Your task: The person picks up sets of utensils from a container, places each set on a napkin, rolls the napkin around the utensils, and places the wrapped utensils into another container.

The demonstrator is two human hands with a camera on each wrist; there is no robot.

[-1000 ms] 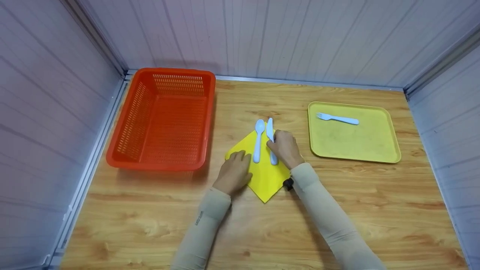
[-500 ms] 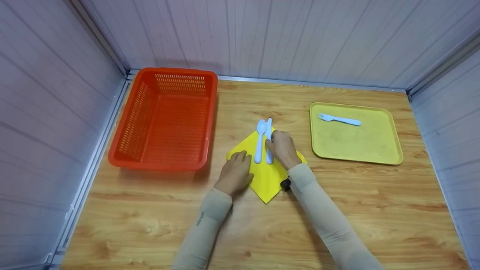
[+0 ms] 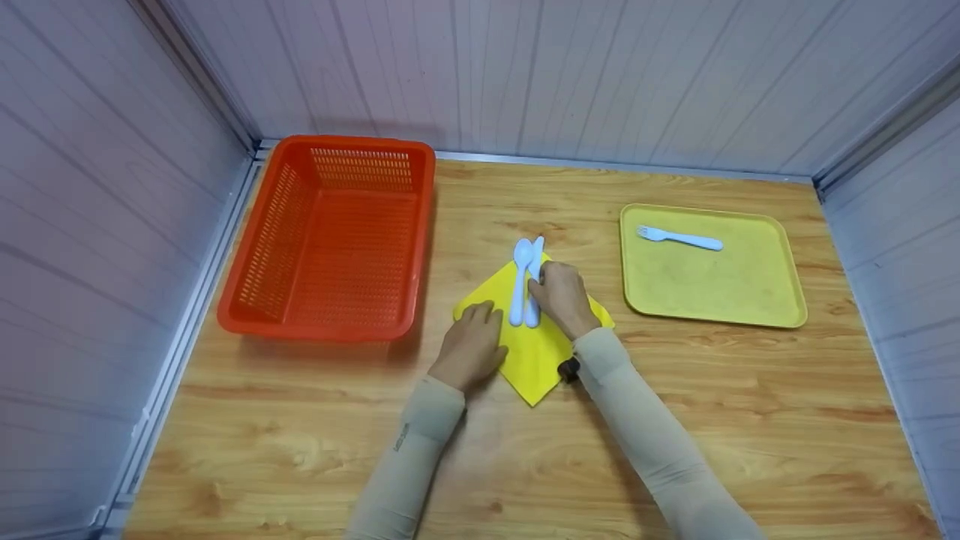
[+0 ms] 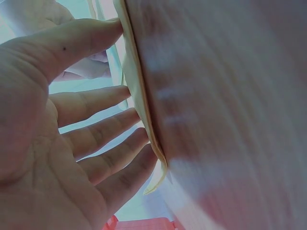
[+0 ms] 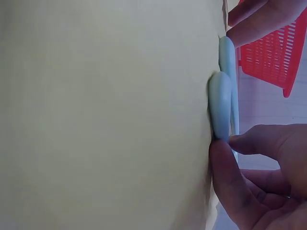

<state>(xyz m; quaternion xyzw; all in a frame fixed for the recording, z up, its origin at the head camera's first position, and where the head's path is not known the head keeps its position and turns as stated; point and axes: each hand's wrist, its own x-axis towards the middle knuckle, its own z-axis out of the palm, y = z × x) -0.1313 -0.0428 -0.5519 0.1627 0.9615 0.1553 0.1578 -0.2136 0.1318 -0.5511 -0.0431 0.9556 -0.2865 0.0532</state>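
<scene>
A yellow napkin [image 3: 531,367] lies cornerwise on the wooden table. On it a pale blue spoon [image 3: 519,289] and a pale knife [image 3: 532,313] rest side by side, their handles close together and the knife's tip leaning toward the spoon's bowl. My right hand [image 3: 562,296] pinches the knife between thumb and finger; the right wrist view shows the knife's handle end [image 5: 220,100] just above that grip. With fingers spread, my left hand [image 3: 470,345] rests on the napkin's left part. In the left wrist view its fingertips touch the napkin's edge [image 4: 139,91].
A red-orange plastic basket [image 3: 409,300] stands at the back left. At the right is a yellow tray [image 3: 712,292] bearing a pale blue fork [image 3: 681,238]. Panel walls [image 3: 525,75] enclose the table [image 3: 300,450] at the back and both sides.
My right hand has shifted the knife left, so it now lies close against the spoon instead of apart from it. The left hand has stayed in place on the napkin.
</scene>
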